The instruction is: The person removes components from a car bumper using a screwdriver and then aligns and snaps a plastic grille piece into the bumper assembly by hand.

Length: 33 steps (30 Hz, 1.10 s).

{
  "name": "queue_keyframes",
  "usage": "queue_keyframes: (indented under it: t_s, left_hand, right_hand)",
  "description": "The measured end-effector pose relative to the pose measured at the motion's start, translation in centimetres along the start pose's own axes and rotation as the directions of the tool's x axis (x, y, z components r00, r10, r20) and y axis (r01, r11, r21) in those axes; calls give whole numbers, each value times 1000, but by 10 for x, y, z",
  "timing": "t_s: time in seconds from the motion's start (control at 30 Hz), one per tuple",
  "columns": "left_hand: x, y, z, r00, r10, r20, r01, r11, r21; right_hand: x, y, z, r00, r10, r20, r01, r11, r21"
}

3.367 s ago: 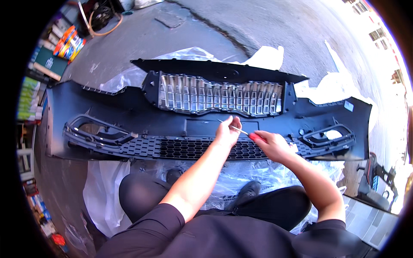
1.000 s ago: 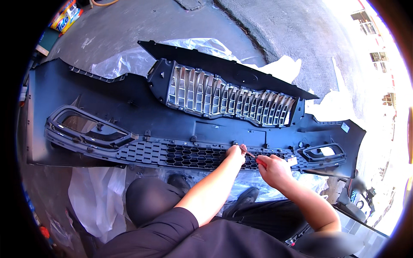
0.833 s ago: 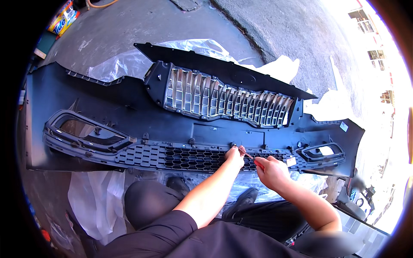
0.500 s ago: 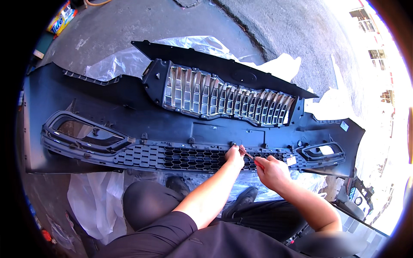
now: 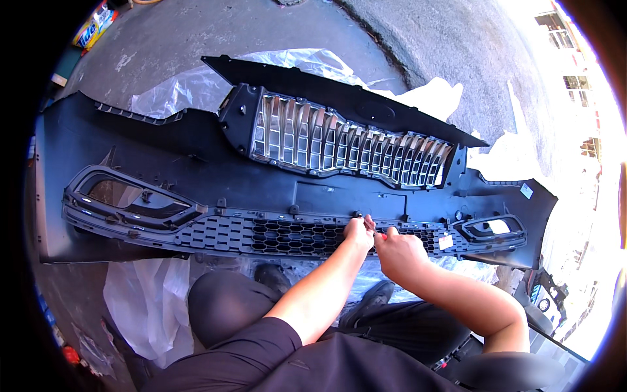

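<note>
A large black car bumper (image 5: 248, 176) lies across the ground before me with its inner side up. Along its near edge runs a lower mesh grille (image 5: 294, 238), and a chrome-slatted upper grille (image 5: 353, 149) sits at its far middle. My left hand (image 5: 358, 232) is closed in a pinch at the lower grille's upper edge; whatever its fingers hold is too small to make out. Just right of it, my right hand (image 5: 400, 252) grips the red handle of a screwdriver (image 5: 381, 237). The tool points up-left toward the left fingertips, its tip hidden by them.
Clear plastic sheeting (image 5: 147, 300) spreads beneath and around the bumper. Fog lamp surrounds (image 5: 130, 199) sit at both bumper ends. A colourful bag (image 5: 95, 29) stands at the far left. My knee (image 5: 222, 310) and shoes (image 5: 369, 302) are close to the near edge.
My right hand has moved left and slightly up with the screwdriver, closer to my left hand. Less of the screwdriver's shaft shows. My left hand stays at the grille edge.
</note>
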State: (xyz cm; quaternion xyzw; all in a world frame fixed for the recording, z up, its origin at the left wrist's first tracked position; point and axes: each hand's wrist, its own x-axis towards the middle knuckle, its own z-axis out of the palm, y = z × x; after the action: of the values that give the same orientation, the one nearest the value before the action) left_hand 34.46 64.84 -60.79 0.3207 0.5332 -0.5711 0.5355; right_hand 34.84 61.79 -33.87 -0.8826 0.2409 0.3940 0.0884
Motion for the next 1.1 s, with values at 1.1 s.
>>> queue_keyframes:
  t_s: [1.1]
  left_hand:
    - [-45,-17,16,987,-68,147,76,996,-52]
  right_hand:
    - [-1,26,4,910,405,87,-391,770,504]
